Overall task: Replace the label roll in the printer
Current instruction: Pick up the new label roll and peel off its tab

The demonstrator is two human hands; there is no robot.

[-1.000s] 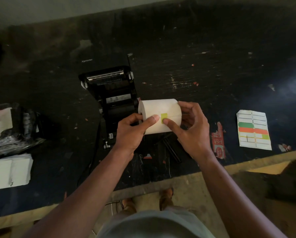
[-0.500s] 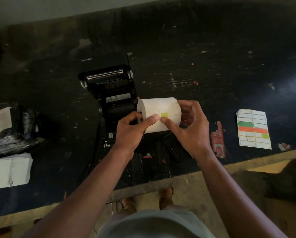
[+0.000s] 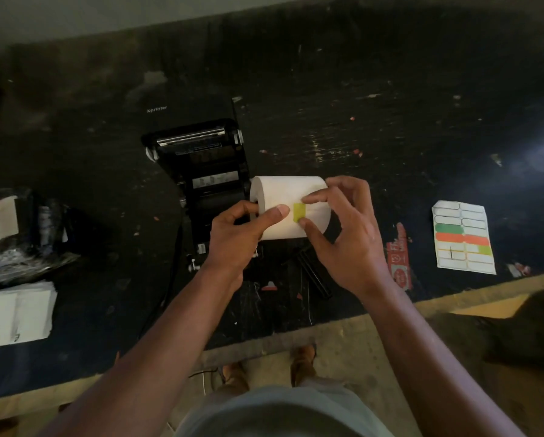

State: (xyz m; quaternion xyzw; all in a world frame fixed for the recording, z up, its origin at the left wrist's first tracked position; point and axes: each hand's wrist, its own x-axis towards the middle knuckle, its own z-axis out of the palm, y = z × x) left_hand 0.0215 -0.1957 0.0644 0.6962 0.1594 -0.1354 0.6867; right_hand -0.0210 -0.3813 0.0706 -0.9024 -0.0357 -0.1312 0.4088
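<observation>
Two hands are closed on one white label roll [image 3: 291, 209], which is held on its side above the dark table [image 3: 390, 105]. The left hand [image 3: 236, 234] grips the roll's left end: its thumb is pressed flat on the paper just left of the yellow-green tab [image 3: 299, 212], while its curled fingers are wrapped round the open end, where the core is hidden. The right hand [image 3: 346, 234] is set on the other end, its thumb tip touching the tab's lower edge and its forefinger laid across the paper just above the tab, so that the tab is pinched between them; the remaining fingers are held loosely curled beyond the roll's right end. Whether the tab is lifted off the paper cannot be told, perhaps because of the dim light.

Just left of the grip and partly behind the roll, a black printer [image 3: 201, 171] is seen with its lid swung open and its silver bar uppermost. A black cable [image 3: 169, 279] is run from it toward the near table edge. Below the grip, a black rod-like part [image 3: 314, 272] lies on the table. Well to the right, a sheet of coloured labels [image 3: 463, 238] is laid flat, with a red sticker [image 3: 398, 257] between it and the right wrist. Far to the left, a stack of white paper [image 3: 15, 316] and a crumpled plastic bag [image 3: 18, 247] are seen.
</observation>
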